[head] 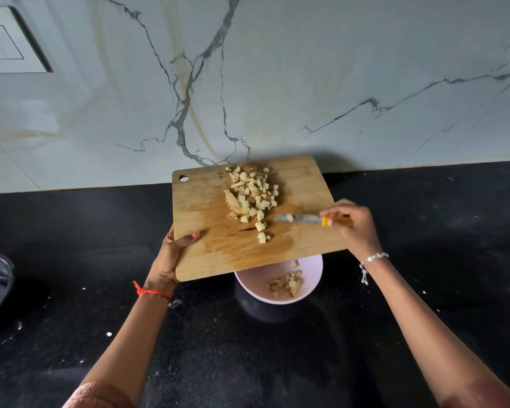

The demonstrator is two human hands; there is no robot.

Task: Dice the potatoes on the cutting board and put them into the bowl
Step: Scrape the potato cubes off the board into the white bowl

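Tipping the board (206, 207) over the bowl (248, 282) with my left hand (171, 254) gripping its edge, my right hand (351, 222) holding the knife (304, 218), I have few potato bits (252, 195) in, most left.

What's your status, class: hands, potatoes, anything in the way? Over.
Left hand grips cutting board, held over bowl. Right hand holds knife. Most diced potato on board, some in bowl. Nothing blocking.

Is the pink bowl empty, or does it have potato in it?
Not empty: the bowl holds a small heap of potato dice on its bottom.
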